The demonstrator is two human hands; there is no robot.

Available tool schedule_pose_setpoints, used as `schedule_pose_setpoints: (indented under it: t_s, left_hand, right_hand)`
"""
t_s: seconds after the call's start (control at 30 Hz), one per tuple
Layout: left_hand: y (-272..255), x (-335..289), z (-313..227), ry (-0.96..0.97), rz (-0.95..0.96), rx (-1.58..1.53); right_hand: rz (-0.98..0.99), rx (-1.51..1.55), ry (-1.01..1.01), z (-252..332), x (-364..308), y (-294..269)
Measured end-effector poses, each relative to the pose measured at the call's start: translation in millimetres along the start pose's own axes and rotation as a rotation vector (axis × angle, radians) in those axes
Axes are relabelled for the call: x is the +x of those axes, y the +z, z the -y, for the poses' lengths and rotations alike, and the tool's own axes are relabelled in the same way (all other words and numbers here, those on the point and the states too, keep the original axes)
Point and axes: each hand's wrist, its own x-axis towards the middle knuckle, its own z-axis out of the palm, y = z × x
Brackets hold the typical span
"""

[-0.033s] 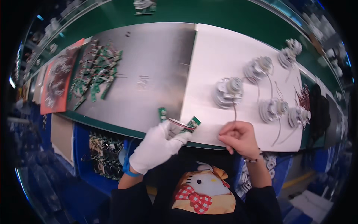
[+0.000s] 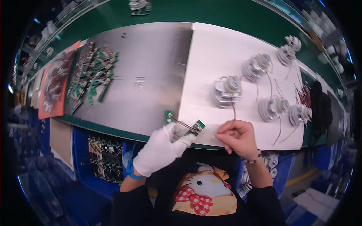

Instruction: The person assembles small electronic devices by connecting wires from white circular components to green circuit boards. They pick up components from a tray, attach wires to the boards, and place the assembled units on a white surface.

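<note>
white-gloved left hand (image 2: 160,148) pinching green circuit board (image 2: 198,124) | right hand (image 2: 239,139) kinda curled, can't tell grip | grey metal sheet (image 2: 145,47); blue bin (image 2: 90,182) lower-left

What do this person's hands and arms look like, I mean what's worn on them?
The left hand wears a white glove, with a blue band around the wrist by its cuff. The right hand is ungloved, with a bracelet of dark and lighter beads at the wrist. Both sleeves are dark and stop short of the hands.

Bright centre, dim bowed edges
</note>
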Motion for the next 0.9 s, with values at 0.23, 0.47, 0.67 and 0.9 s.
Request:
schedule_pose_setpoints:
  t_s: [0.23,0.47,0.67,0.9]
  left_hand:
    - [26,9,6,0.139,-0.048,0.058]
    - [32,5,8,0.22,-0.116,0.116]
    - [37,4,6,0.395,-0.186,0.278]
    - [38,3,6,0.499,-0.149,0.322]
  right_hand:
    - [-0.167,-0.282,-0.479,-22,1,8]
    - [-0.222,-0.501,-0.516,-16,-1,12]
    - [-0.213,-0.599,-0.529,-14,-3,10]
    - [-0.215,-0.724,-0.625,-11,-3,7]
